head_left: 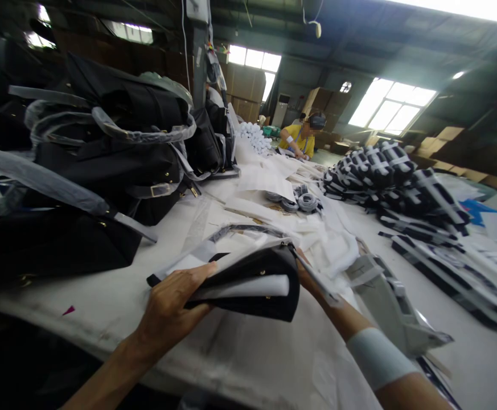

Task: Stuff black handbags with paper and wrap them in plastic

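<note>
A small black handbag (pixel 280 304) is held above the table in front of me, its side turned toward me. White foam padding (pixel 248 287) shows in its opening, and gold studs sit on the leather. My left hand (pixel 175 302) is closed on the bag's left side, thumb on top and fingers below. My right hand (pixel 304 273) is at the bag's right end, its fingers mostly hidden behind the bag. A wrapped strap (pixel 248 229) arches behind the bag, and another pale strap end (pixel 316 279) hangs over my right wrist.
Black bags with plastic-wrapped handles (pixel 103 176) are piled at left. At right lie a grey tape dispenser (pixel 380 302) and a heap of black-and-white wrapped pieces (pixel 385 176). Rolled straps (pixel 305 200) and white sheets (pixel 269 179) cover mid-table. A person in yellow (pixel 302 139) works at the far end.
</note>
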`<act>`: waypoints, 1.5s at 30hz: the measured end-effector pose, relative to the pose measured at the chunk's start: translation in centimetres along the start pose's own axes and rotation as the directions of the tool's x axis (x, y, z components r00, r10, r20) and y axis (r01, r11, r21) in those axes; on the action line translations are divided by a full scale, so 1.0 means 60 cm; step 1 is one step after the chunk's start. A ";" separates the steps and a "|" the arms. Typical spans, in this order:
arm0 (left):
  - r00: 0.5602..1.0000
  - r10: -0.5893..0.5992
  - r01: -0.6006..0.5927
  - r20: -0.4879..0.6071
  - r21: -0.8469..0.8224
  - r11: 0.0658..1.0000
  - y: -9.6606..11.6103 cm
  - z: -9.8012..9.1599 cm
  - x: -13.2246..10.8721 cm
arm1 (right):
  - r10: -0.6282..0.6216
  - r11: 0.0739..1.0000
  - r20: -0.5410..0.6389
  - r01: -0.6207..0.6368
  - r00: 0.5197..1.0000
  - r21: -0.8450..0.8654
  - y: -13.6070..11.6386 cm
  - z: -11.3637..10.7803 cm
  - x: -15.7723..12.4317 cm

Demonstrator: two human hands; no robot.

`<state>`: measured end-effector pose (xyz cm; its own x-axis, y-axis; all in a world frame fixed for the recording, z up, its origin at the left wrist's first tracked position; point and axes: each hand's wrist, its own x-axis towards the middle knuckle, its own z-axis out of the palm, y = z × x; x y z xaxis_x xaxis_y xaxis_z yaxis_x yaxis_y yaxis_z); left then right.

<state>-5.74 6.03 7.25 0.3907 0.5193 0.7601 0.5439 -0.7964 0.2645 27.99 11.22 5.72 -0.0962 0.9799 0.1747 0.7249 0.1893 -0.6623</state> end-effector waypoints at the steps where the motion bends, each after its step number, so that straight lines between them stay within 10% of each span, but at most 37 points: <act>1: 1.000 0.015 -0.015 0.011 -0.011 1.000 -0.001 -0.002 -0.003 | -0.025 1.000 0.007 0.024 1.000 0.015 0.000 0.000 0.012; 11: 0.963 0.239 -0.241 0.123 0.004 0.970 0.005 0.028 -0.032 | -0.073 0.934 0.160 0.124 0.984 -0.334 0.112 -0.047 -0.049; 15: 0.922 0.334 -0.341 0.196 0.004 0.940 -0.008 0.034 -0.034 | -0.160 0.863 -0.080 0.100 0.984 -0.495 0.116 -0.105 -0.135; 18: 0.910 0.351 -0.357 0.220 -0.010 0.934 -0.021 0.032 -0.020 | -0.308 0.861 -0.282 0.141 0.909 -0.489 0.027 -0.114 -0.200; 26: 0.895 0.288 -0.312 0.339 0.016 0.950 -0.029 0.037 0.020 | -0.757 0.615 0.156 0.773 0.634 -0.154 -0.229 0.123 -0.286; 31: 0.903 0.271 -0.280 0.333 -0.022 0.960 -0.026 0.040 0.043 | -0.652 0.726 0.062 0.645 0.756 -0.238 -0.208 0.227 -0.266; 38: 0.932 0.233 -0.242 0.279 -0.004 0.970 0.003 0.045 0.064 | -0.598 0.796 -0.002 0.594 0.801 -0.119 -0.136 0.091 -0.261; 45: 0.914 0.354 -0.378 0.196 0.102 0.920 0.058 0.070 -0.048 | -0.416 0.907 0.413 0.400 0.810 0.129 -0.133 0.023 -0.340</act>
<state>-1.89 3.07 3.48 0.6952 0.2532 0.6727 0.4285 -0.8974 -0.1051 23.20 -10.18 6.44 -0.6612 0.7411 0.1162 0.5313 0.5720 -0.6249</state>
